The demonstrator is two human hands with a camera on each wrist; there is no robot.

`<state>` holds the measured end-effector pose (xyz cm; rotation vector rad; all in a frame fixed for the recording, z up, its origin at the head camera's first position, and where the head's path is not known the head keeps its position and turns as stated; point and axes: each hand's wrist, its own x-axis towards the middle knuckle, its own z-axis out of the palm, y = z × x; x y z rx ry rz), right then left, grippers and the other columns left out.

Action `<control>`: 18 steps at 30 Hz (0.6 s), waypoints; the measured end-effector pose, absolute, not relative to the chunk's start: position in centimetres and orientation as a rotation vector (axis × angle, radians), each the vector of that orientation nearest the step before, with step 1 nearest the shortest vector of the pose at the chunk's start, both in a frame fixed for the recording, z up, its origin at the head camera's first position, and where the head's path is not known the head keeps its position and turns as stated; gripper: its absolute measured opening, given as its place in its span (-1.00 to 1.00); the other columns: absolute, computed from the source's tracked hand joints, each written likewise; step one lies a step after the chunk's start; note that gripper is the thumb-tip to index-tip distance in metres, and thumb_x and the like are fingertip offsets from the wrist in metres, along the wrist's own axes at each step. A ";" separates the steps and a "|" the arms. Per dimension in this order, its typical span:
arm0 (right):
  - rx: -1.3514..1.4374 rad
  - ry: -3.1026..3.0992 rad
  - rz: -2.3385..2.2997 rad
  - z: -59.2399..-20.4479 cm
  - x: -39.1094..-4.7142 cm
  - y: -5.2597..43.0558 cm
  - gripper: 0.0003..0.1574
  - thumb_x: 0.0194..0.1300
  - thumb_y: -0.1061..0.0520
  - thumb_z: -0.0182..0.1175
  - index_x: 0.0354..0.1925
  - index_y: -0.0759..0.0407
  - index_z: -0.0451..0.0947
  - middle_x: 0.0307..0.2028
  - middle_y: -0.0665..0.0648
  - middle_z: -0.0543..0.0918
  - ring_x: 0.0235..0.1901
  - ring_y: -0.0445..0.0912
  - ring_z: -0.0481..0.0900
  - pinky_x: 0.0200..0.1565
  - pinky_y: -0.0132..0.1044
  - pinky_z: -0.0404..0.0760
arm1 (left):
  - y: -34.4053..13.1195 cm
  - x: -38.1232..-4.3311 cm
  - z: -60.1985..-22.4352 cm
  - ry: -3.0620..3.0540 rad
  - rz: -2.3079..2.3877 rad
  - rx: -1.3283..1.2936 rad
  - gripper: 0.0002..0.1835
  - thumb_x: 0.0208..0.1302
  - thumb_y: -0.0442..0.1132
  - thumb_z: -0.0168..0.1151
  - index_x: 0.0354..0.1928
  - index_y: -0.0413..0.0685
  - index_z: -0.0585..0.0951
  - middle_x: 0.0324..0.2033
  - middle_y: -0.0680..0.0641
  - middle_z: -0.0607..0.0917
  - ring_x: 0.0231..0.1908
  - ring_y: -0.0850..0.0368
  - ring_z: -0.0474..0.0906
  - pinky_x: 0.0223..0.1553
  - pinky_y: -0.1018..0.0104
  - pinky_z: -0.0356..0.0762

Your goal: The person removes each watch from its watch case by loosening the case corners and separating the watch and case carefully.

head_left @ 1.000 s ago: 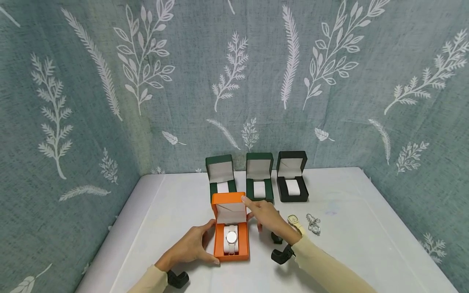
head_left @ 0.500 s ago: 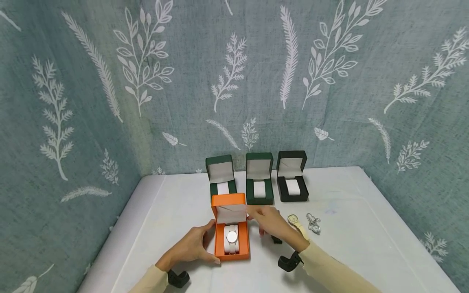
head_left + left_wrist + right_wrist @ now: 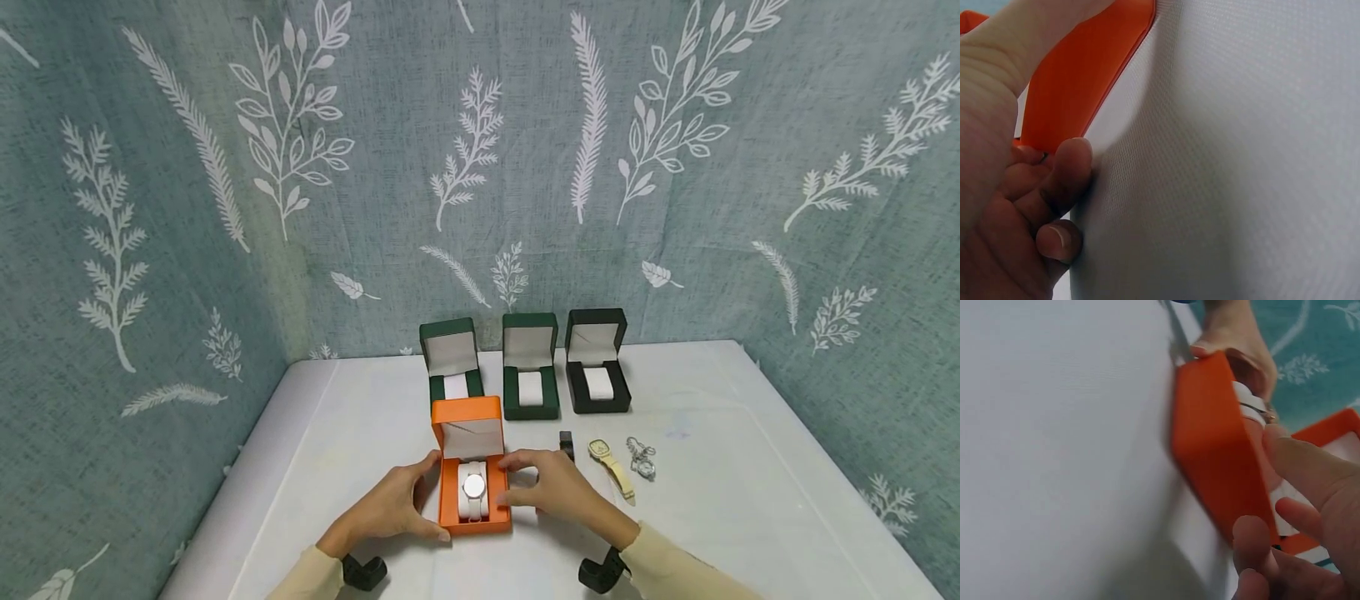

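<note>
An orange watch box [image 3: 448, 500] stands with its lid up on the table. Inside it a white watch [image 3: 474, 487] is wrapped round a white cushion. My left hand [image 3: 386, 502] grips the box's left side, thumb at the front corner and index finger towards the back; the left wrist view shows the orange side wall [image 3: 1079, 75] between thumb and fingers. At the right side is my right hand [image 3: 551, 487], thumb and index finger reaching over the rim. In the right wrist view its thumb [image 3: 1304, 459] is near the white cushion, other fingers outside the wall.
Behind stand two open green watch boxes [image 3: 512, 392] [image 3: 437, 387] and an open black watch box [image 3: 619, 392], each with a white cushion. A black watch [image 3: 566, 444], a gold watch [image 3: 611, 468] and a silver chain watch [image 3: 642, 460] lie to the right.
My right hand has come off the lid's right edge and moved down to the right side of the box's base. My left hand has stayed at the box, and the lid remains up.
</note>
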<state>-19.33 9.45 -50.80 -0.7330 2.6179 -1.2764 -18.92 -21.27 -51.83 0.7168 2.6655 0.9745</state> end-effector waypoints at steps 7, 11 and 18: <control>-0.782 2.644 -1.197 -51.5 -18.9 9.3 -0.18 0.09 -0.32 0.53 0.27 -0.08 0.64 0.00 -0.06 0.76 -0.08 -0.18 0.64 -0.17 -0.23 0.51 | -21.5 -18.8 -52.2 2.667 0.968 0.718 0.44 -0.23 0.30 0.69 0.55 -0.39 0.15 0.36 -0.24 0.48 -0.02 0.15 0.48 0.07 0.18 0.52; -0.762 2.639 -1.192 -51.6 -18.8 9.3 -0.13 0.09 -0.36 0.51 0.31 -0.10 0.61 0.02 -0.02 0.75 -0.48 -0.26 0.47 -0.42 -0.35 0.41 | -21.8 -19.0 -52.2 2.625 1.008 0.727 0.43 -0.22 0.26 0.70 0.56 -0.37 0.13 -0.23 -0.06 0.65 -0.34 0.26 0.47 -0.28 0.35 0.48; -0.741 2.623 -1.235 -51.7 -18.5 9.3 -0.11 0.09 -0.34 0.52 0.34 -0.12 0.58 0.08 0.06 0.72 -0.75 -0.29 0.20 -0.57 -0.38 0.35 | -22.5 -19.2 -51.5 2.525 1.133 0.749 0.27 -0.12 0.07 0.71 0.54 -0.33 0.21 -0.53 0.03 0.56 -0.50 0.31 0.43 -0.47 0.41 0.40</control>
